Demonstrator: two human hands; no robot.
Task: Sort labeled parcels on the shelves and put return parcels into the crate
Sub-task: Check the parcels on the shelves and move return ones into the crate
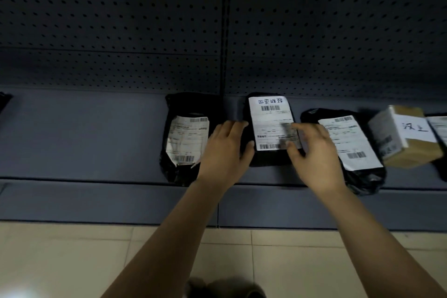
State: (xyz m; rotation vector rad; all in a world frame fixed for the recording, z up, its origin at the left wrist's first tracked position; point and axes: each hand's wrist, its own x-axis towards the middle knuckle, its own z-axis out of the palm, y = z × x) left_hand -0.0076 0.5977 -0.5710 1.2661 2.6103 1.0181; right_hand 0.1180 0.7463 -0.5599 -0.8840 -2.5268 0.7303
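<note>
A row of black poly-bag parcels with white labels lies on a low dark shelf [84,133]. The middle parcel [268,113] has handwriting at the top of its label. My left hand [227,150] rests at that parcel's left edge, thumb against its near left corner. My right hand [314,150] is blurred; its spread fingers lie over the label's right side. A second black parcel [186,138] lies to the left and a third [350,143] to the right. No crate is in view.
A brown cardboard box [406,138] with a handwritten white label sits at the shelf's right end, beside another label at the frame edge. Dark pegboard [121,31] backs the shelf. Beige floor tiles [72,261] lie below.
</note>
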